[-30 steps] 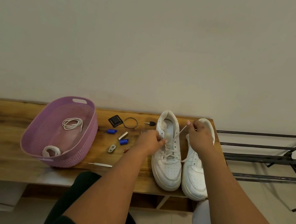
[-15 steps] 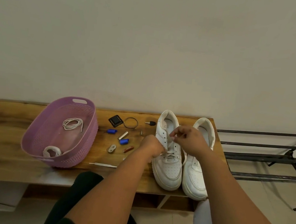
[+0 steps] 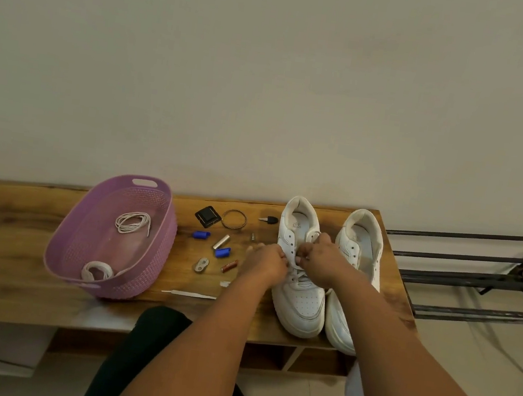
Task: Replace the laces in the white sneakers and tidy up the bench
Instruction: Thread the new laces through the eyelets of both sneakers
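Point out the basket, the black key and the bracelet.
basket (image 3: 164, 218): head view, on its right wall.
black key (image 3: 271, 220): head view, on its black head.
bracelet (image 3: 233, 226): head view, on its near rim.

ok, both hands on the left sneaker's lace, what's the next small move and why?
Probably feed the lace end through the next eyelet up. Both the left hand and the right hand pinch the lace at mid-tongue of the left sneaker; only its lower eyelets look laced, the upper ones open.
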